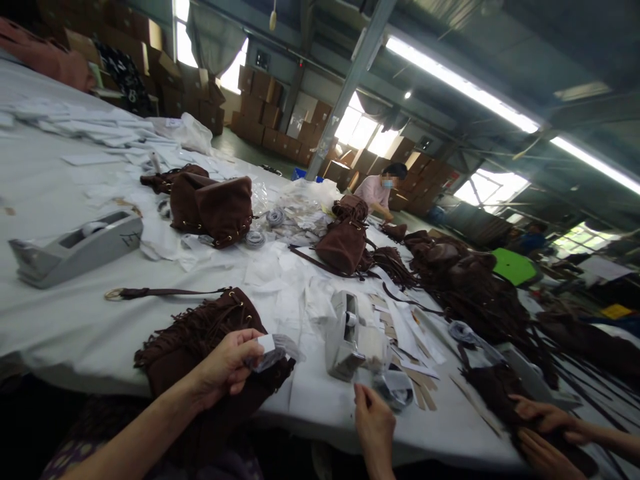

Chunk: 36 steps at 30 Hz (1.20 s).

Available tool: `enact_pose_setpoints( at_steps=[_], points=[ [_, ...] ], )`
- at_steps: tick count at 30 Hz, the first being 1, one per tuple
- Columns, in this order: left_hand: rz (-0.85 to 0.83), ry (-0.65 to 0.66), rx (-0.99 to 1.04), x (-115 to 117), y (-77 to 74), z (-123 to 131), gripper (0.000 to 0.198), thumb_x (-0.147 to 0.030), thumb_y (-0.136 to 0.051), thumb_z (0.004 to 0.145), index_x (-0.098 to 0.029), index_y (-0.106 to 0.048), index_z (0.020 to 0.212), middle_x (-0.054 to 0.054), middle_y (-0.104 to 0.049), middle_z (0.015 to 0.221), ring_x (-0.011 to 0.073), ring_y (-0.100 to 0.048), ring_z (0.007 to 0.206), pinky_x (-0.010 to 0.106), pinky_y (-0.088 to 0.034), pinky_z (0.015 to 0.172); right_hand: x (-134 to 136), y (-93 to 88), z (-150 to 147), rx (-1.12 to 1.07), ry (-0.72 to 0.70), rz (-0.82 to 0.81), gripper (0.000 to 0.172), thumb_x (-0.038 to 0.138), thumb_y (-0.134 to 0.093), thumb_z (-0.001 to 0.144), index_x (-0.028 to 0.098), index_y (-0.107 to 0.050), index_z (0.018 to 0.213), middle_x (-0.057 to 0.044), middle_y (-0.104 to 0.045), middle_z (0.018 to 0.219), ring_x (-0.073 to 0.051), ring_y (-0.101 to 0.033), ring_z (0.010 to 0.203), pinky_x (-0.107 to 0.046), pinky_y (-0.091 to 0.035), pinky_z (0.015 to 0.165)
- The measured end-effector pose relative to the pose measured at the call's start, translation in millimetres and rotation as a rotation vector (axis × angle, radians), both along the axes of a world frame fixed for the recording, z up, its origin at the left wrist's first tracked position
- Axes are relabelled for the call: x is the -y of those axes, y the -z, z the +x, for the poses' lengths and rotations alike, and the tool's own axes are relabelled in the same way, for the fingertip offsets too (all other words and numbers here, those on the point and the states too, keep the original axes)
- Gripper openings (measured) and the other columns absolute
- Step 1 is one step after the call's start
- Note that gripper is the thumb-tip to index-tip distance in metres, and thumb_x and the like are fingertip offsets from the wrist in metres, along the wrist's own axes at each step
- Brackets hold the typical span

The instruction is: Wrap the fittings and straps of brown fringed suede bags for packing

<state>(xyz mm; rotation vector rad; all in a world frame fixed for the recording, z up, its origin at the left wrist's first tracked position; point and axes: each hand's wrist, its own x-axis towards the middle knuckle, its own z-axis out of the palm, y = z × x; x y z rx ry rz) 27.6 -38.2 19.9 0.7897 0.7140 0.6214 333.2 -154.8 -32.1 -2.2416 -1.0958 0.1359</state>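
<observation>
My left hand (pixel 233 363) is closed on a small clear plastic packet (pixel 280 351) with a white label, held over a dark brown fringed bag (pixel 200 333). That bag lies at the table's front edge, its strap and gold buckle stretched to the left. My right hand (pixel 374 423) is pinched shut just in front of a grey tape dispenser (pixel 344 340); whatever sits between its fingertips is too small to make out. Beside the dispenser, a clear plastic roll or packet (pixel 395 389) rests on the white-covered table (pixel 310 400).
Another tape dispenser (pixel 80 243) stands at left. More brown bags (pixel 213 207) and a heap of them (pixel 450 267) lie behind and right, among paper scraps. A co-worker's hands (pixel 550 427) work on a brown piece at right. Another person (pixel 377 190) is farther back.
</observation>
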Motion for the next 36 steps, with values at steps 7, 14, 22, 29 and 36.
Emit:
enact_pose_setpoints(
  at_steps=[7,14,22,29,36],
  points=[
    [0.166,-0.029,-0.127,10,-6.1,15,0.019,-0.026,-0.060,0.071,-0.016,-0.052,0.085,-0.006,-0.051,0.059,0.0012,-0.030,0.027,0.015,-0.028,0.025,1,-62.7,-92,-0.387,-0.417,0.125,0.035,0.051,-0.059,0.078,0.017,-0.068,0.077,-0.003,-0.064,0.065,-0.017,-0.058,0.062,-0.024,-0.045,0.059],
    [0.408,-0.080,-0.223,23,-10.3,9,0.022,-0.030,-0.060,0.075,-0.015,-0.053,0.090,-0.005,-0.053,0.058,0.0044,-0.039,0.034,0.015,-0.033,0.031,-31,-76.4,-153,-0.716,-0.566,0.147,0.035,0.047,-0.059,0.081,0.015,-0.064,0.069,0.002,-0.051,0.053,-0.009,-0.043,0.051,-0.021,-0.035,0.049],
    [0.496,-0.162,-0.244,31,-9.4,12,0.020,-0.030,-0.061,0.076,-0.015,-0.052,0.086,-0.006,-0.049,0.056,0.0050,-0.039,0.039,0.015,-0.031,0.035,-40,-50.8,-159,-0.904,-0.404,0.082,0.046,0.054,-0.065,0.073,0.015,-0.054,0.053,0.005,-0.041,0.043,-0.005,-0.030,0.041,-0.020,-0.021,0.040],
    [0.300,-0.124,-0.171,32,-11.2,15,0.029,-0.046,-0.054,0.080,-0.018,-0.048,0.084,-0.009,-0.044,0.051,0.0034,-0.031,0.026,0.015,-0.024,0.024,-42,-41.8,-165,-1.010,-0.369,0.120,0.049,0.060,-0.068,0.067,0.015,-0.053,0.052,0.004,-0.043,0.042,-0.005,-0.032,0.039,-0.020,-0.022,0.039],
    [0.135,-0.152,-0.021,29,-25.6,16,0.036,-0.051,-0.061,0.074,-0.018,-0.046,0.075,-0.009,-0.041,0.049,-0.0002,-0.021,0.025,0.013,-0.014,0.023,-55,-25.1,-166,-0.791,-0.453,0.179,0.056,0.069,-0.058,0.068,0.018,-0.054,0.045,0.003,-0.039,0.037,-0.008,-0.031,0.035,-0.023,-0.024,0.035]
  ],
)
